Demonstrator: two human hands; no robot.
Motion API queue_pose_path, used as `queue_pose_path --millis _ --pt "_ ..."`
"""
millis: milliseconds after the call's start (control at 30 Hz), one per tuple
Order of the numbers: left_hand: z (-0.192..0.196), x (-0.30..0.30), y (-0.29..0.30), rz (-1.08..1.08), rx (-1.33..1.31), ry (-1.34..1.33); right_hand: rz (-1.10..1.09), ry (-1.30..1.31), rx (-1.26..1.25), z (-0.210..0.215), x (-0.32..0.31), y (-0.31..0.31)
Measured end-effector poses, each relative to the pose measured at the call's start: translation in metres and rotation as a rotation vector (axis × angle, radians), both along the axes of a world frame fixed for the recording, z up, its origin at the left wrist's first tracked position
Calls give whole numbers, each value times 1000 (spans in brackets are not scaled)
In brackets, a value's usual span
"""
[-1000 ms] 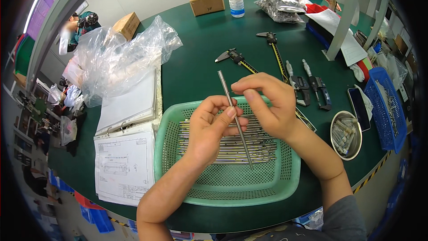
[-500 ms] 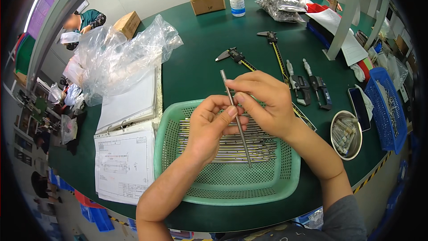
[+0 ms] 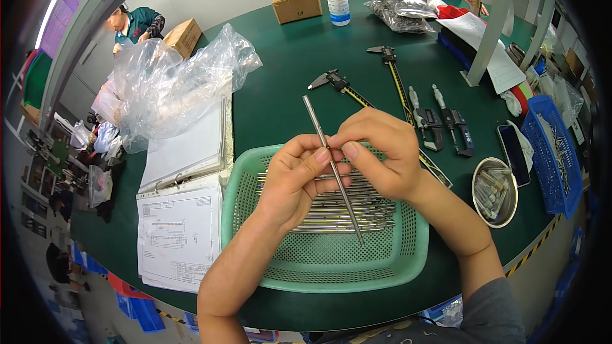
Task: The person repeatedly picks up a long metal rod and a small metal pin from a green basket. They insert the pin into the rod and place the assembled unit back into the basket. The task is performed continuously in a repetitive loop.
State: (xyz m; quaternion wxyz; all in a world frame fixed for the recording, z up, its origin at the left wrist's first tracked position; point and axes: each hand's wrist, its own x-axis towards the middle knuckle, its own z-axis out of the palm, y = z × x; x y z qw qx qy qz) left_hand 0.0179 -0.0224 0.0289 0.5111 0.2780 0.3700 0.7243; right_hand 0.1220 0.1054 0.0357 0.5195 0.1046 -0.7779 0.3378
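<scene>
A slim metal rod (image 3: 345, 199) slants above the green basket, its upper end tilted to the left. My left hand (image 3: 294, 178) is closed round the middle of the rod, thumb on top. Close against the rod, my right hand (image 3: 380, 155) has its thumb and forefinger drawn together in a pinch; whatever lies between those fingertips is too small to make out. Beneath both hands, the green perforated basket (image 3: 344, 281) holds many similar metal rods (image 3: 376, 211), laid side by side. My hands hide part of that layer.
Left of the basket lies an open binder with a drawing sheet (image 3: 178, 236), under a clear plastic bag (image 3: 185, 83). Calipers (image 3: 395, 79) and digital micrometers (image 3: 454, 124) lie beyond. At right are a metal bowl of small tubes (image 3: 494, 192), a phone (image 3: 514, 153) and a blue basket (image 3: 554, 159).
The rod's upper end has swung left and its lower end slightly right. My right fingers have slid down the rod toward my left thumb. A person at far left has straightened up.
</scene>
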Motion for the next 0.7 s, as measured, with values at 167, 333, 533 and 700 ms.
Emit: queue_pose_path --millis 167,333,533,700 --pt "-1 1 0 20 -6 22 -54 -12 14 -3 -1 0" --pt "2 0 0 90 -39 63 -220 -29 69 -2 -2 -2" --pt "-1 -3 0 112 -34 150 -262 -156 61 -1 4 -2" --pt "-1 -3 -1 111 -28 152 -185 -247 8 1 5 -4"
